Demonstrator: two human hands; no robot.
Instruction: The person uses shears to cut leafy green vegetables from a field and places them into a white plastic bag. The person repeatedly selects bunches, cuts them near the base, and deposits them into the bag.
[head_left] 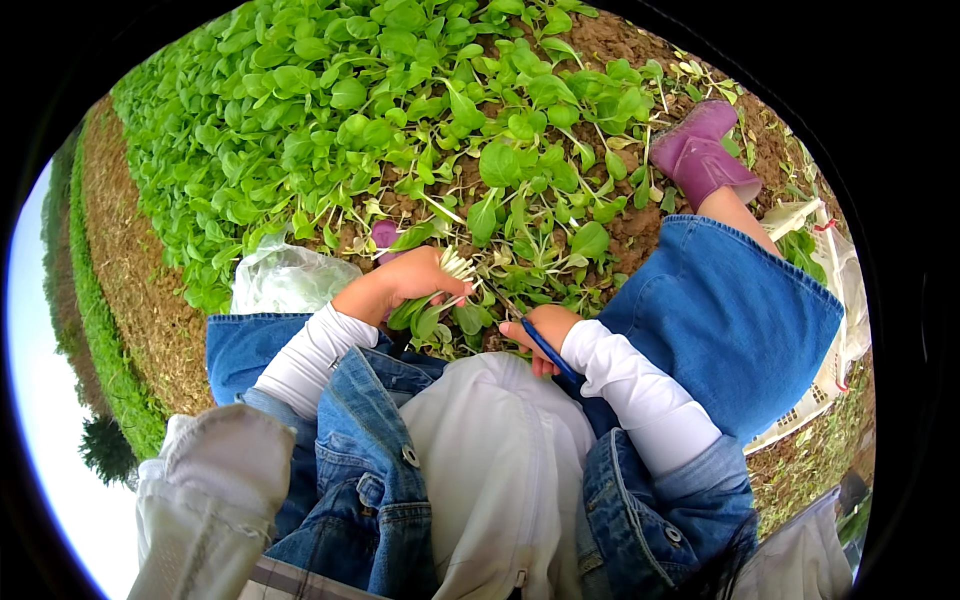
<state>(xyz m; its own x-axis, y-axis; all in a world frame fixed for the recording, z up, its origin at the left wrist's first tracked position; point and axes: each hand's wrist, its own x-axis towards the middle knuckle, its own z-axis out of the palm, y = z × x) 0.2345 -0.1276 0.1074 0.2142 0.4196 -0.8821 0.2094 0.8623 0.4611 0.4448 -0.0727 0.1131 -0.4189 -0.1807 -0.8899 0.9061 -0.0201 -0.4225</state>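
My left hand grips a bunch of leafy greens, its cut white stems turned rightward and the leaves hanging below my fingers. My right hand is wrapped round a blue-handled cutting tool; its thin metal blade points up-left toward the bunch, and I cannot tell whether they touch. Just beyond both hands, low green plants grow in brown soil, with pale stems and loose leaves among them.
A clear plastic bag lies at left. Purple boots show beside the plants, the left one mostly hidden. A white plastic crate holding greens and bags is at my right. A dry dirt strip and grass run along the far left.
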